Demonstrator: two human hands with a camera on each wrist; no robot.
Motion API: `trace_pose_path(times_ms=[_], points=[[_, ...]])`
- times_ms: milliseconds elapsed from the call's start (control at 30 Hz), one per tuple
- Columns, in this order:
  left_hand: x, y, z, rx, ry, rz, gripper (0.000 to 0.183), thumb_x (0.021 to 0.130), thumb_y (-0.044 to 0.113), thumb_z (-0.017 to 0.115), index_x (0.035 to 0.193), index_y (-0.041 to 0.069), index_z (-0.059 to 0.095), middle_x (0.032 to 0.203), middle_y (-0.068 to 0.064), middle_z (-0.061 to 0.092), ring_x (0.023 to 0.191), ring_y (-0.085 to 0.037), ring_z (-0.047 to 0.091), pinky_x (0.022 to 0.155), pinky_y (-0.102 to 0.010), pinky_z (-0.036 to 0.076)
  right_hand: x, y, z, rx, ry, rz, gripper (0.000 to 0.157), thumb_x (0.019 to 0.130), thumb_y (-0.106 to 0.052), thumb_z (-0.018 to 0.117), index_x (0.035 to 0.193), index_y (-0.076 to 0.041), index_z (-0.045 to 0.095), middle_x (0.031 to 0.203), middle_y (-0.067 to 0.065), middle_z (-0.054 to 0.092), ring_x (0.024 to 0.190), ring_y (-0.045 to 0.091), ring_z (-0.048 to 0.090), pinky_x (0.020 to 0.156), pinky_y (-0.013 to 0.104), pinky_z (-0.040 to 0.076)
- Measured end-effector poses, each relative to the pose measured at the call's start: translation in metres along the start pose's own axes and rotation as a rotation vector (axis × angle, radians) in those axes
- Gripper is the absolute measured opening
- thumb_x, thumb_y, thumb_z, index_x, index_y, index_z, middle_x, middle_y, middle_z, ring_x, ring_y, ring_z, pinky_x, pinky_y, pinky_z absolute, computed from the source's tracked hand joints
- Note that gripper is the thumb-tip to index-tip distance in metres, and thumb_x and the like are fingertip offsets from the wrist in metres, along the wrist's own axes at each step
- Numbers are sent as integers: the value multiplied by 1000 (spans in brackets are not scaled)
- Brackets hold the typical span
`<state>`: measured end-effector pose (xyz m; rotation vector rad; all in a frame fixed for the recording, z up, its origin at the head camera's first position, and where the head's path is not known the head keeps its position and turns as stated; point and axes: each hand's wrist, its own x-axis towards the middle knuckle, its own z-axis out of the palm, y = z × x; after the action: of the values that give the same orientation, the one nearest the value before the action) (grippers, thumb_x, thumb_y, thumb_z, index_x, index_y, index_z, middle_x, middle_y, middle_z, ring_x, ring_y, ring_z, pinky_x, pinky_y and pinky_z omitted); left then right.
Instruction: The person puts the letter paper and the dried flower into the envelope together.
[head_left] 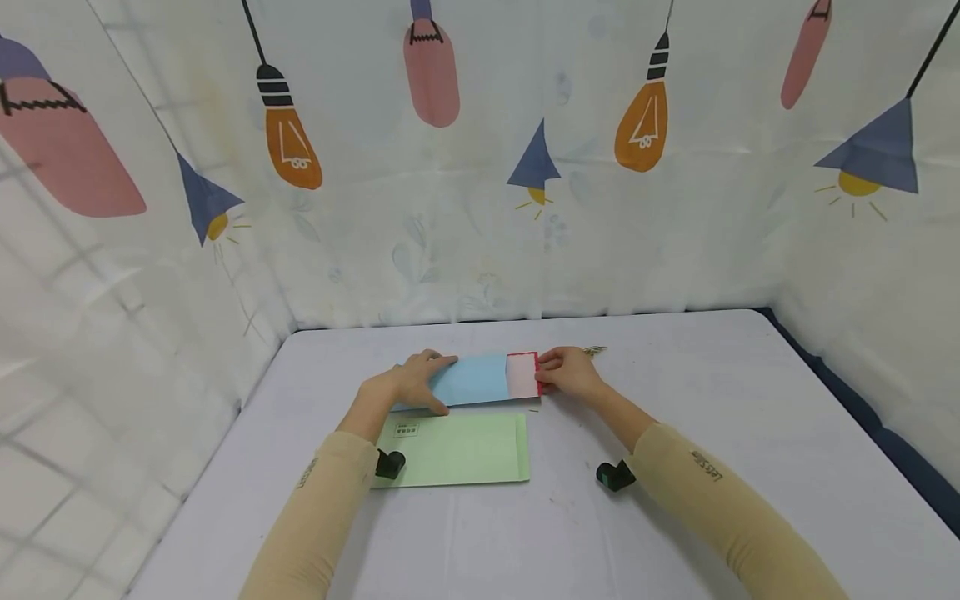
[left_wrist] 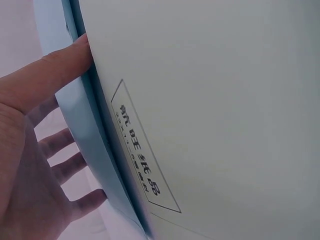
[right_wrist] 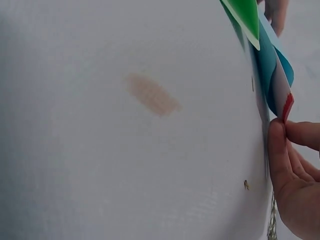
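Observation:
A light blue envelope (head_left: 474, 379) lies lengthwise on the table, with a pale card edged in red (head_left: 522, 375) sticking out of its right end. My left hand (head_left: 411, 382) holds the envelope's left part, thumb at the near edge and fingers across at the far edge. Between thumb and fingers, my right hand (right_wrist: 300, 165) pinches the red edge of the card; in the right wrist view the envelope's mouth (right_wrist: 285, 70) bulges open around it. Closer to me lies a light green envelope (head_left: 459, 454) with a small printed box (left_wrist: 145, 150) near its left end.
Behind the right hand, a small gold-coloured thing (head_left: 595, 351) lies on the white tabletop (head_left: 712, 383). A brownish mark (right_wrist: 152, 94) shows on the surface in the right wrist view. Patterned curtains (head_left: 480, 233) hang along the back and sides of the table.

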<state>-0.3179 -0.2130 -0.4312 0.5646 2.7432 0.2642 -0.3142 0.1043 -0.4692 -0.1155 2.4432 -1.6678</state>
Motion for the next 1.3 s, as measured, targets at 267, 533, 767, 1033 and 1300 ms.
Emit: trace_pose_path(times_ms=[267,533,767,1033,1300], points=[[0,-2,1,-15,5,-7,103,81,46,87,164,21,30,161,-13,29,147,-39,30,110,-74,24,1,-3,7,38,-50,-14,37,93,-3,75,127,8,63,111,19,70,84,24,73,76,34,61],[0,-2,0,-21,2,-7,103,81,45,87,163,21,30,161,-13,29,147,-39,29,110,-74,23,2,-6,13,73,-105,-18,41,92,-1,75,129,9,62,106,17,69,84,22,72,78,34,61],[0,-1,1,-9,5,-2,103,81,45,87,163,21,31,161,-15,30,146,-40,30,109,-75,24,3,-7,17,64,-142,-31,43,92,0,74,132,9,61,106,17,69,84,22,72,77,34,61],[1,-3,2,-14,8,-4,104,80,46,87,163,22,31,161,-14,29,146,-40,30,109,-76,24,2,-9,19,31,-182,-60,45,94,-4,72,136,7,60,110,14,68,88,21,69,81,33,59],[1,-1,1,-14,11,-3,103,80,45,88,163,21,31,160,-14,30,146,-40,32,109,-75,26,5,-10,20,67,-212,-47,46,96,-7,70,138,5,59,116,13,68,98,21,67,85,32,57]])
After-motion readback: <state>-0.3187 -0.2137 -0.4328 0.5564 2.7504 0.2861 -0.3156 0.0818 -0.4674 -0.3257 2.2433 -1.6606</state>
